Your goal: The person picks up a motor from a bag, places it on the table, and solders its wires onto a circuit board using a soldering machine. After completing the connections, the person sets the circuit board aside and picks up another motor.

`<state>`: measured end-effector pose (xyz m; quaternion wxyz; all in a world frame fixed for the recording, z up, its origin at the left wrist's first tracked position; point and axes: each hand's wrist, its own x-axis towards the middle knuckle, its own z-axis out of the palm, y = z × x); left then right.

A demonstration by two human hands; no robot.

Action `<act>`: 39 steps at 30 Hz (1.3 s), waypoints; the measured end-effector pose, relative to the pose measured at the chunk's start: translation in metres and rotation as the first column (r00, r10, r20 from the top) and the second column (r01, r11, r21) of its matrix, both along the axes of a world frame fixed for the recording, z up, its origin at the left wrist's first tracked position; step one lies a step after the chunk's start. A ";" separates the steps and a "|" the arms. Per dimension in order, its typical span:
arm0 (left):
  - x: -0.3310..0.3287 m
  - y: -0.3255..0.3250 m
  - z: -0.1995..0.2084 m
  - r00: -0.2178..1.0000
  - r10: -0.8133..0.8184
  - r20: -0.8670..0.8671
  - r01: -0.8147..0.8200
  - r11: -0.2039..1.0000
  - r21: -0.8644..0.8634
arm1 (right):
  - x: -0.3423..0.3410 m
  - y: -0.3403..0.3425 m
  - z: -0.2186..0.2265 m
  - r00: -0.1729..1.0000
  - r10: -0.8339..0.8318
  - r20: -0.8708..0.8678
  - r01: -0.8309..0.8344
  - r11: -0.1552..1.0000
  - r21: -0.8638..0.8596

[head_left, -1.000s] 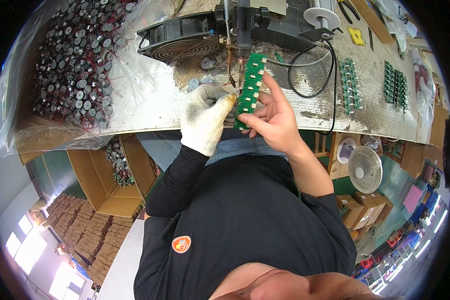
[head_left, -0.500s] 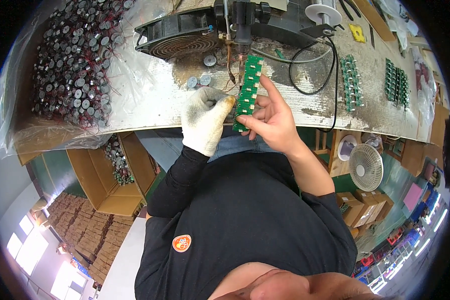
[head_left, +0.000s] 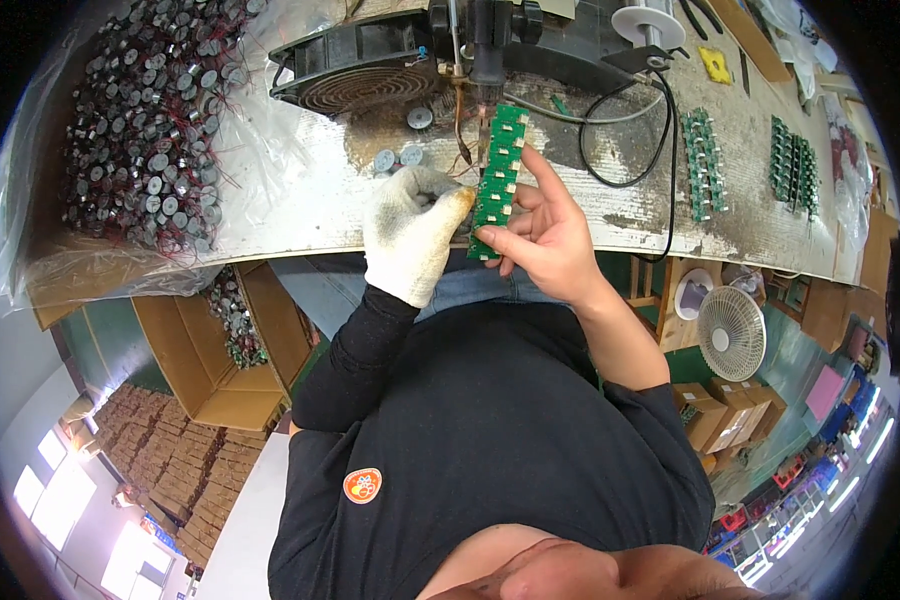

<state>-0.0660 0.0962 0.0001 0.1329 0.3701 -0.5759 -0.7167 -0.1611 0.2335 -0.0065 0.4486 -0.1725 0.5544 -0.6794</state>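
A long green circuit board [head_left: 507, 135] with a row of small white connectors is held upright in front of the black clamped tool [head_left: 487, 60]. My bare right hand [head_left: 553, 240] grips its lower right side, thumb on the face and index finger along the edge. My left hand [head_left: 408, 235], in a white glove with a stained fingertip, is closed in a pinch against the board's left edge; what lies between its fingers is hidden. A thin copper-coloured rod [head_left: 462, 125] points down just beyond the glove. Small round metal motors [head_left: 410, 155] lie beyond my left hand.
A large heap of motors with red wires [head_left: 155, 150] lies on plastic at the left. Behind stand a black fan [head_left: 360, 80] and a white spool [head_left: 642, 29]. Rightward are a looped black cable [head_left: 673, 150] and green board strips [head_left: 703, 165]. A cardboard box [head_left: 225, 395] sits below the bench.
My right hand has shifted the board slightly away from me. My left hand keeps its pinch beside the board's edge, almost unmoved.
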 end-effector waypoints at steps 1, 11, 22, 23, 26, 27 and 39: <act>0.000 0.000 0.001 1.000 0.005 -0.002 -0.004 0.999 0.034 | 0.000 0.000 0.000 1.000 0.004 -0.010 -0.004 1.000 -0.002; -0.002 0.003 0.004 1.000 0.015 -0.011 -0.015 0.999 0.040 | -0.001 0.001 0.004 1.000 -0.004 -0.020 0.004 1.000 -0.009; 0.003 0.001 0.001 0.999 0.033 0.011 -0.033 0.999 0.024 | 0.004 -0.001 -0.004 0.998 0.002 -0.056 -0.001 1.000 0.026; 0.004 0.000 0.003 1.000 0.021 0.020 -0.020 0.999 -0.037 | 0.004 -0.002 -0.003 0.998 0.006 -0.055 -0.004 0.999 0.033; 0.018 -0.006 -0.004 0.999 -0.008 0.035 0.016 0.965 -0.262 | 0.003 -0.003 0.002 0.999 -0.028 -0.027 0.029 0.999 0.029; 0.024 -0.011 -0.010 0.998 -0.036 0.043 0.052 0.890 -0.453 | -0.001 -0.001 0.003 0.999 -0.024 -0.042 0.027 0.997 0.066; 0.078 -0.178 0.001 0.867 0.497 0.029 -0.126 0.275 -0.953 | -0.004 -0.001 -0.001 0.994 -0.080 -0.070 0.082 0.996 0.034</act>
